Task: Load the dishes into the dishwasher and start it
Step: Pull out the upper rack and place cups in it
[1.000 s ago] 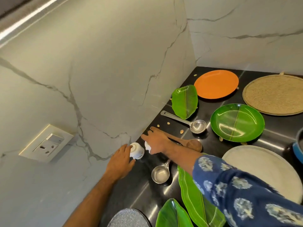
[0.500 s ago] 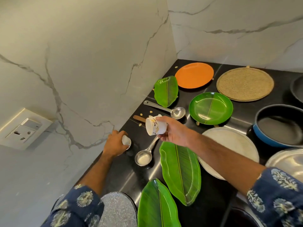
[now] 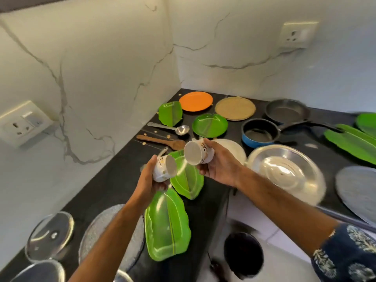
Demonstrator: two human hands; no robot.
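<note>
Above the black tabletop point(image 3: 114, 180), each hand holds one small white cup.

The left hand point(image 3: 147, 181) has its fingers closed around a white cup point(image 3: 163, 168) with a dark drawing, tipped on its side with the mouth toward the right. The right hand point(image 3: 220, 165) grips a second white cup point(image 3: 198, 152), also tilted, its mouth toward the left. Both cups are in the air over a green leaf-shaped plate point(image 3: 188, 182). Another leaf-shaped plate point(image 3: 166, 228) lies nearer. Behind the hands lie a wooden spoon point(image 3: 160, 141), a metal spoon point(image 3: 168, 127), a round green plate point(image 3: 209, 125) and an orange plate point(image 3: 195, 101). A steel plate point(image 3: 284, 171) lies right of the right hand.
</note>
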